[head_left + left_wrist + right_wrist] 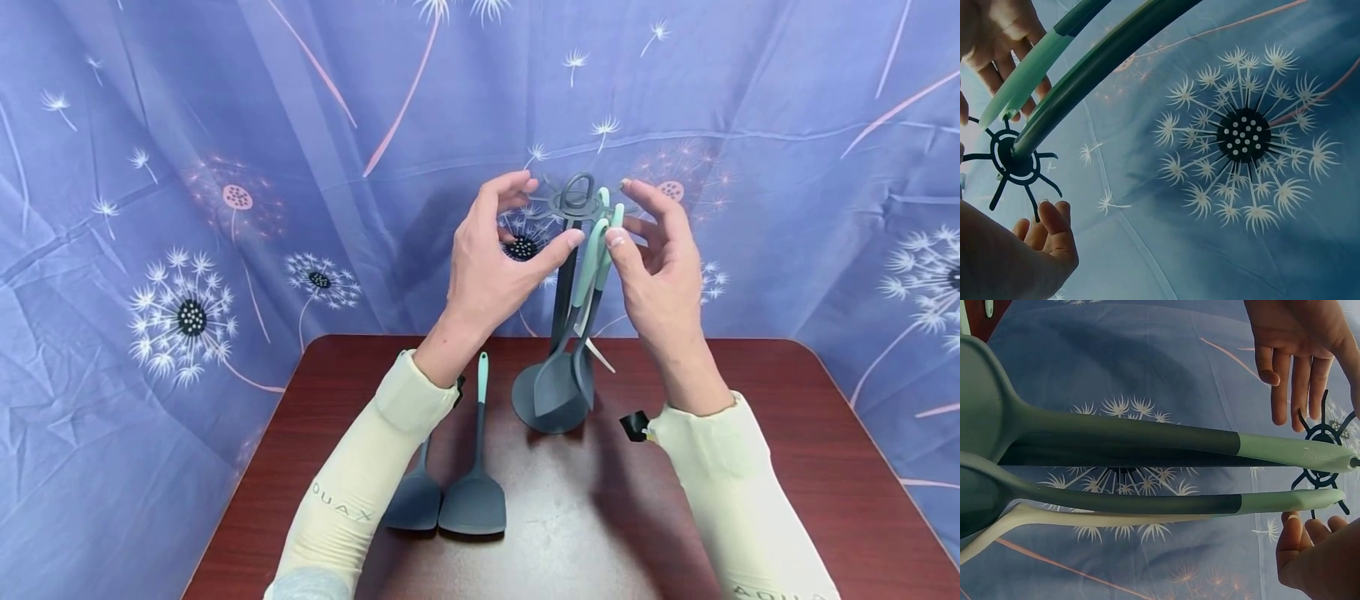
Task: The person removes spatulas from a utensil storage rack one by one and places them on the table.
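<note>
A dark utensil stand (564,287) has a looped top, a ring of hooks (1015,153) and a round base (551,421). From its right side hang grey utensils with mint handles (588,262), one with a wide head (557,387), one with a spoon-like head (982,494), and a cream utensil (1085,519). My left hand (487,242) is at the left of the hook ring, fingers spread and loosely bent. At the ring's right, my right hand (660,258) has its thumb beside a mint handle; whether it touches is unclear. Neither hand visibly grips anything.
Two grey turners lie on the reddish-brown table left of the stand, one in view beside my left forearm (474,504), the other partly hidden by the sleeve (414,504). A blue dandelion-print cloth (420,100) hangs behind the table (757,467).
</note>
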Motion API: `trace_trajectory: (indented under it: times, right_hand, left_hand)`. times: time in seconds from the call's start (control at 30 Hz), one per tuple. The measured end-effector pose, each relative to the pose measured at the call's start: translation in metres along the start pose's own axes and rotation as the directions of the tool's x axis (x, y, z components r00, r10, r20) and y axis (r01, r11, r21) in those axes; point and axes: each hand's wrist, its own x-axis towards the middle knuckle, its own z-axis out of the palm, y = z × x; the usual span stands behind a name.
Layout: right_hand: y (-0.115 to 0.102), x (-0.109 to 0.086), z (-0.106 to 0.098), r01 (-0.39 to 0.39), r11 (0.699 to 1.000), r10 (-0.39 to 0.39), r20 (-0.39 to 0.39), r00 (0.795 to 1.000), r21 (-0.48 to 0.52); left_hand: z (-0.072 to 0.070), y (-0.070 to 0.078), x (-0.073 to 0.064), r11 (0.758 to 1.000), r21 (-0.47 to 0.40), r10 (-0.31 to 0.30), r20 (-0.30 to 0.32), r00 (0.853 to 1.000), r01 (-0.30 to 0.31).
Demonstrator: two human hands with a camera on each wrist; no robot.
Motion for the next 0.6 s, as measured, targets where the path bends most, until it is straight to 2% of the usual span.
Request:
trace_trajectory:
  times: [0.6]
  right_hand:
    - [-0.0024,-0.0024,0.0018,0.006,0.999,-0.007,-0.019,1.000,-0.040]
  left_hand:
    - [-0.0010,0.0052,-0.0035,0.997,-0.050,-0.063,-0.020,0.998,0.062]
